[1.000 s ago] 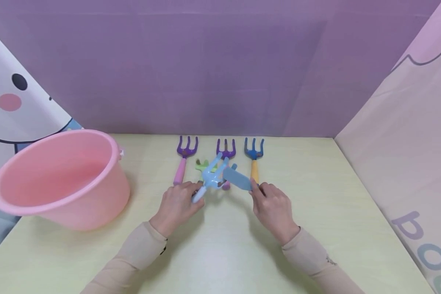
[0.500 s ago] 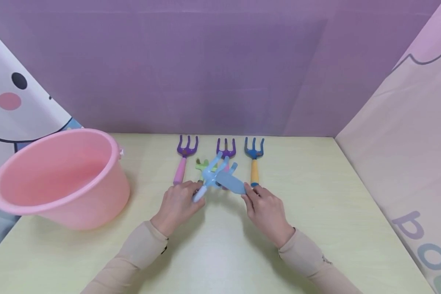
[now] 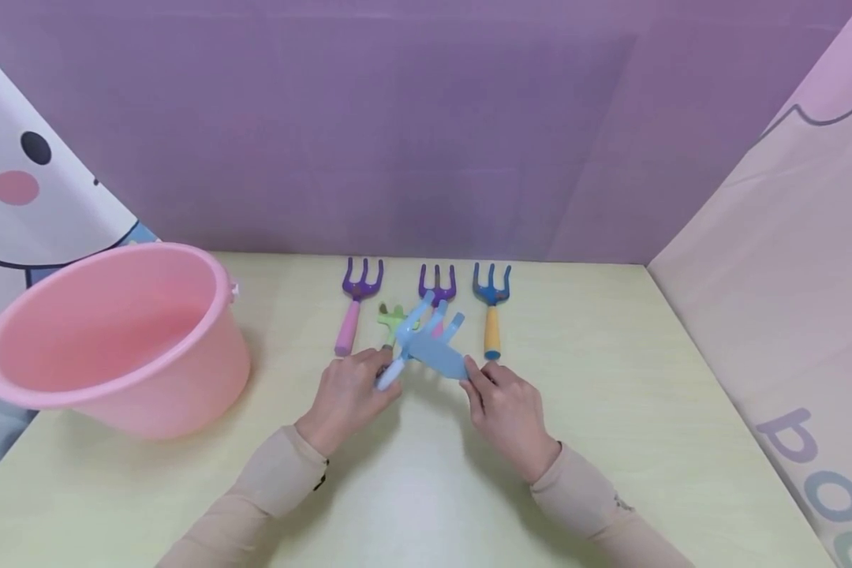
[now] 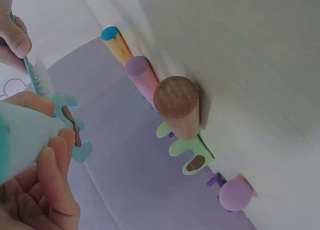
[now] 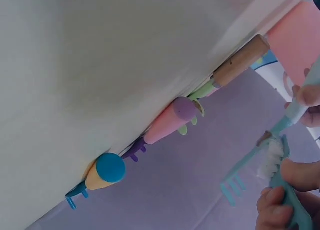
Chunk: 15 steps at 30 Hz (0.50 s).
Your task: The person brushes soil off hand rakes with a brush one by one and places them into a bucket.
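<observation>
In the head view my left hand [image 3: 348, 397] grips the pale handle of a light blue hand fork [image 3: 438, 315], held above the table with its tines pointing away. A brown smear [image 4: 71, 121] marks the fork's head in the left wrist view. My right hand [image 3: 513, 414] pinches a small blue brush [image 3: 436, 355] between thumb and fingers. The brush's white bristles [image 5: 272, 159] press against the fork near where head meets handle. From the head view, the brush's back covers part of the fork's head.
Behind the hands, a pink-handled purple fork [image 3: 348, 327], another purple fork [image 3: 436, 293], a yellow-handled blue fork [image 3: 492, 331] and a brown-handled green fork [image 3: 392, 317] lie on the table [image 3: 610, 379]. At left stands a pink bucket [image 3: 177, 394]. A purple backdrop [image 3: 426, 142] rises behind.
My right hand has moved left with the brush, whose head now overlaps the fork's base more. The left hand and fork have barely shifted.
</observation>
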Each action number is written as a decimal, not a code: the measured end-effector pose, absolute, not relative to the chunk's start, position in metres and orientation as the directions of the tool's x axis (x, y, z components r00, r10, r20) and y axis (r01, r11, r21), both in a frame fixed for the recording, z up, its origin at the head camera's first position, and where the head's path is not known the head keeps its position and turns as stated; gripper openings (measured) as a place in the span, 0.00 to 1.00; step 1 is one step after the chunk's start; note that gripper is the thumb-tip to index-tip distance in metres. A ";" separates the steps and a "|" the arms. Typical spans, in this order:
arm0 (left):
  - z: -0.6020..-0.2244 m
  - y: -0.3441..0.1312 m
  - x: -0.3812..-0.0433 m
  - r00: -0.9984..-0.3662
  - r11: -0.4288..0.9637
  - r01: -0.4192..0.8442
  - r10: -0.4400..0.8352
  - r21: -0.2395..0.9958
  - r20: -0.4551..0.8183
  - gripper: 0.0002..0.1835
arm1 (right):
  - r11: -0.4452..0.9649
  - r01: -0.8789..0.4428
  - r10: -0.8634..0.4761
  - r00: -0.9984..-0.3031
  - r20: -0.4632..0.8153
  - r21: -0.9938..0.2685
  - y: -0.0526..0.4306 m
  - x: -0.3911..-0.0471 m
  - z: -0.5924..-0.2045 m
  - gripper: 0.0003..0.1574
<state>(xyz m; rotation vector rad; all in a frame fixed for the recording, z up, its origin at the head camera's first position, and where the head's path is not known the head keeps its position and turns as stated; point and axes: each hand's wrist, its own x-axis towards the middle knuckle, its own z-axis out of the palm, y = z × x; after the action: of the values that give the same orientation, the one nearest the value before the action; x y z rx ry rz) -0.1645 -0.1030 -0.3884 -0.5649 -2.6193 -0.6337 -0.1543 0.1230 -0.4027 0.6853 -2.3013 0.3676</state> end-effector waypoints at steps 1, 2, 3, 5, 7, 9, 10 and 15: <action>-0.388 -0.103 -0.164 -0.848 0.814 0.460 0.284 0.355 0.448 0.05 | 0.819 -0.569 -0.368 -0.623 0.690 -0.077 0.123 -0.155 -0.403 0.17; -0.388 -0.104 -0.164 -0.851 0.811 0.457 0.279 0.365 0.445 0.05 | 0.818 -0.569 -0.363 -0.629 0.687 -0.088 0.123 -0.155 -0.403 0.17; -0.388 -0.104 -0.164 -0.853 0.808 0.455 0.275 0.375 0.443 0.05 | 0.818 -0.566 -0.357 -0.639 0.682 -0.102 0.124 -0.156 -0.403 0.17; -0.388 -0.105 -0.164 -0.856 0.803 0.454 0.273 0.385 0.440 0.05 | 0.819 -0.559 -0.343 -0.658 0.671 -0.130 0.125 -0.158 -0.402 0.17; -0.388 -0.105 -0.164 -0.856 0.803 0.455 0.276 0.385 0.436 0.05 | 0.821 -0.550 -0.330 -0.675 0.660 -0.152 0.127 -0.160 -0.401 0.17; -0.389 -0.106 -0.164 -0.854 0.805 0.457 0.279 0.379 0.439 0.06 | 0.825 -0.540 -0.321 -0.688 0.650 -0.164 0.128 -0.161 -0.400 0.17; -0.389 -0.106 -0.163 -0.852 0.806 0.460 0.282 0.372 0.442 0.06 | 0.827 -0.537 -0.319 -0.691 0.649 -0.166 0.128 -0.161 -0.400 0.17; -0.390 -0.108 -0.162 -0.841 0.817 0.465 0.287 0.341 0.458 0.07 | 0.837 -0.524 -0.310 -0.693 0.650 -0.159 0.128 -0.162 -0.400 0.17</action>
<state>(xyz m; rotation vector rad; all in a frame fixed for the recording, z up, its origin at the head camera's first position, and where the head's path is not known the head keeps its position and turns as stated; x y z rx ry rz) -0.1616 -0.1078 -0.3903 -0.5645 -2.6114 -0.6307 -0.1625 0.1284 -0.4001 0.6071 -2.3815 0.4438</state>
